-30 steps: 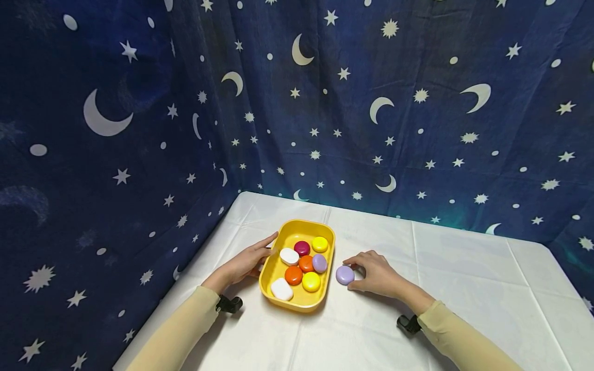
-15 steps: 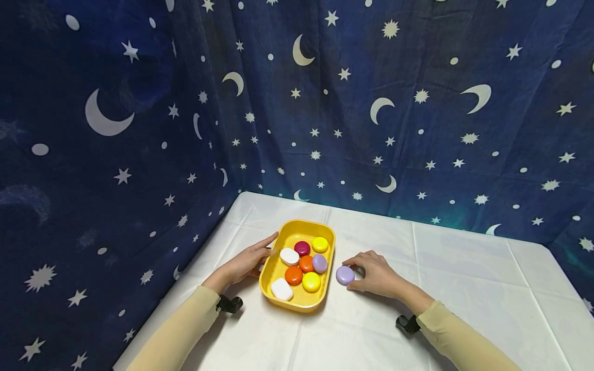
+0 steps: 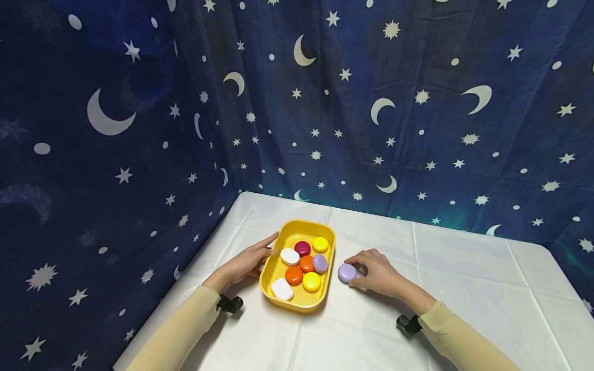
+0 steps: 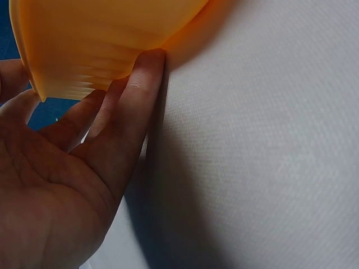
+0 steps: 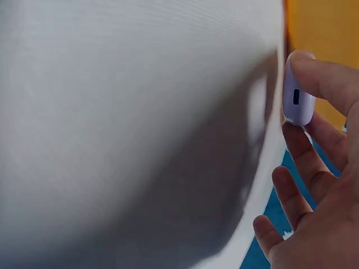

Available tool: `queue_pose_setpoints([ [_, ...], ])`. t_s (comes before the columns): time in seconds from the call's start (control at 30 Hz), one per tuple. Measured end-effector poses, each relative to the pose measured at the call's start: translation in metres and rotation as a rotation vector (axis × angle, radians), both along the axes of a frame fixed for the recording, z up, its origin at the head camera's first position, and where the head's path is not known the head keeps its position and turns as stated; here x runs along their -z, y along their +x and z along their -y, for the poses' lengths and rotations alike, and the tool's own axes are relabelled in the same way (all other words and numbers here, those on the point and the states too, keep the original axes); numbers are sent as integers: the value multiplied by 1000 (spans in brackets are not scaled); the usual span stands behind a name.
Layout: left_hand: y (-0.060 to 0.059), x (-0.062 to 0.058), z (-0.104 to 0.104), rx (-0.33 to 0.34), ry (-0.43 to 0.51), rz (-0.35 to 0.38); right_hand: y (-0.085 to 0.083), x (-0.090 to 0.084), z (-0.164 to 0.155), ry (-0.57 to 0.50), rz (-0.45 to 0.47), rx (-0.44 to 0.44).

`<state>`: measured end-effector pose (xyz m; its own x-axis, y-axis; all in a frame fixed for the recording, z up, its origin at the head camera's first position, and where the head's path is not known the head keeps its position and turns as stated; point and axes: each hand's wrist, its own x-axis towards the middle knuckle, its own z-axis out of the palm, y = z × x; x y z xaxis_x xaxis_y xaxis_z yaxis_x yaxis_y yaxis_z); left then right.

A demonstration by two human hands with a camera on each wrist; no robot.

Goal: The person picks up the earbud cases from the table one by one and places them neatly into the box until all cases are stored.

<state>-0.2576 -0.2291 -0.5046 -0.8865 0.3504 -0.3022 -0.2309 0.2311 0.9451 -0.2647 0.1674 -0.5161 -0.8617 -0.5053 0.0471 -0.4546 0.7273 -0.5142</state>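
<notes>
A yellow tray stands on the white tablecloth and holds several round and oblong cases: white, orange, yellow, maroon and lilac. My left hand rests with straight fingers against the tray's left wall; the left wrist view shows the fingers pressed to the tray's underside edge. Just right of the tray, my right hand pinches a lilac case between thumb and fingers. In the right wrist view the lilac case stands on edge, its small dark slot showing, with the tray behind it.
The white-clothed table stretches to the right and front of the tray. A dark blue curtain with moons and stars hangs close behind and to the left. Black wrist-camera mounts sit on both sleeves.
The right hand and the lilac case have shifted slightly up and to the right. The left hand and the tray have stayed in place.
</notes>
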Motion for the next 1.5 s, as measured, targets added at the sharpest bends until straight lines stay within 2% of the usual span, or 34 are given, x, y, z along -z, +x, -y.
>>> queue_pose_setpoints([
  [0.3, 0, -1, 0, -3, -16, -6, -3, -26, -9, -86, -89, -1],
  [0.57, 0, -2, 0, 2, -12, 3, -9, -50, -11, -121, -100, 18],
  [0.8, 1, -3, 0, 14, 4, 2, -15, -68, 0, -152, -113, 0],
  [1.2, 1, -2, 1, 19, 13, 3, -19, -77, 33, -147, -66, -19],
  [1.5, 0, -2, 1, 15, 10, 4, -19, -80, 74, -54, 28, -67],
])
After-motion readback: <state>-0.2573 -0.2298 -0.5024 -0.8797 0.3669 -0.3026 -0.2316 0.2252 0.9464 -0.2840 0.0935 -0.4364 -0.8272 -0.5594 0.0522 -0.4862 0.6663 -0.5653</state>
